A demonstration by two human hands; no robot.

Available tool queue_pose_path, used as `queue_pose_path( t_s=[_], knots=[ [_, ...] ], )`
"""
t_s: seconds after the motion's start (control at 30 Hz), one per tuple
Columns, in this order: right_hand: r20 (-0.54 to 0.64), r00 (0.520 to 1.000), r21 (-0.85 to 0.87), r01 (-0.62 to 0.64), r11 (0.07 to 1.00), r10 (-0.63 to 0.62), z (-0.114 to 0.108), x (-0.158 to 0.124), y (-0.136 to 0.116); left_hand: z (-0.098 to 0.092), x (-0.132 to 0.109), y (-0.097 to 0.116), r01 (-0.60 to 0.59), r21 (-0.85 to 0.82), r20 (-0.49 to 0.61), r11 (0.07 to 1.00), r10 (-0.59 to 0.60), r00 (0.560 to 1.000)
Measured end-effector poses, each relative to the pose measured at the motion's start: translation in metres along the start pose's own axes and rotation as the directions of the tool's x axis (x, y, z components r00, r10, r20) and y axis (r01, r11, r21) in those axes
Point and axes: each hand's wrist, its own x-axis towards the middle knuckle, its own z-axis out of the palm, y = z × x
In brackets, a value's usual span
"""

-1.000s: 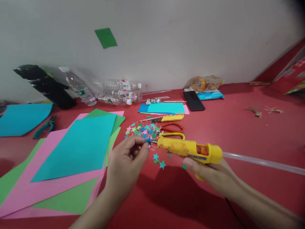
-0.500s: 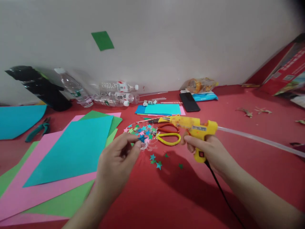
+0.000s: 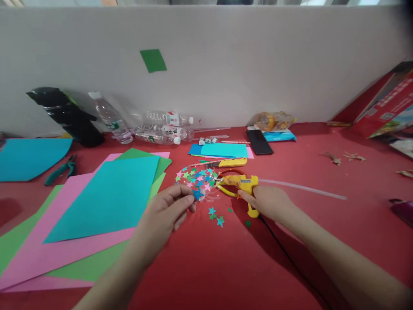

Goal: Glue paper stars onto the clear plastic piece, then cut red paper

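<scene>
Between the thumb and fingers of my left hand [image 3: 171, 206] is a blue paper star [image 3: 198, 195]. Just beyond it lies a cluster of small paper stars [image 3: 193, 174] in pink, green and blue. My right hand [image 3: 269, 202] grips a yellow hot glue gun [image 3: 247, 185], its nozzle pointing left towards the cluster. A clear glue stick [image 3: 300, 187] sticks out from the gun's back. Under the gun are scissors [image 3: 222, 189] with yellow and red handles, partly covered. A yellow utility knife [image 3: 232, 162] lies behind them. Several loose stars [image 3: 220, 221] rest nearer to me.
Coloured paper sheets [image 3: 106, 198] are stacked at the left, with pliers [image 3: 63, 170] beyond. Plastic bottles [image 3: 112, 118] and a black object [image 3: 69, 118] stand or lie along the wall. A phone [image 3: 260, 142] sits at the back. The gun's black cord [image 3: 287, 254] runs towards me.
The glue gun has moved left, lower and farther from me, over the scissors and near the stars. My left hand still holds the blue star. The view has shifted slightly.
</scene>
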Motion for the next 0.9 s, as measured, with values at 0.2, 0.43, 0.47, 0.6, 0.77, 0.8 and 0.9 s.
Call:
queue_pose_path(
  t_s=[0.2, 0.43, 0.47, 0.6, 0.77, 0.8, 0.9],
  knots=[
    [-0.402, 0.788, -0.030, 0.498, 0.867, -0.466, -0.035, -0.031, -0.039, 0.001, -0.002, 0.000, 0.078, -0.117, 0.078, 0.990, -0.069, 0.995],
    [-0.530, 0.411, -0.164, 0.809, 0.565, -0.742, -0.043, -0.041, -0.077, 0.002, -0.009, -0.005, 0.204, -0.234, 0.228, 0.951, -0.150, 0.962],
    [-0.532, 0.410, -0.160, 0.811, 0.563, -0.741, -0.041, -0.040, -0.078, 0.002, -0.010, -0.006, 0.209, -0.237, 0.243, 0.949, -0.151, 0.958],
    [-0.516, 0.384, -0.169, 0.831, 0.531, -0.766, -0.033, -0.035, -0.074, 0.002, -0.010, -0.008, 0.219, -0.221, 0.245, 0.950, -0.163, 0.956],
    [-0.515, 0.510, 0.009, 0.807, 0.591, -0.689, -0.041, -0.028, -0.065, -0.006, -0.014, -0.010, -0.125, 0.114, -0.004, 0.986, 0.126, 0.992],
    [-0.519, 0.573, 0.089, 0.774, 0.627, -0.635, -0.044, -0.027, -0.064, -0.008, -0.015, -0.011, -0.248, 0.263, -0.078, 0.932, 0.276, 0.958],
    [-0.512, 0.682, 0.246, 0.699, 0.672, -0.522, -0.053, -0.023, -0.063, -0.013, -0.018, -0.020, -0.410, 0.706, -0.089, 0.578, 0.646, 0.758]
  ],
)
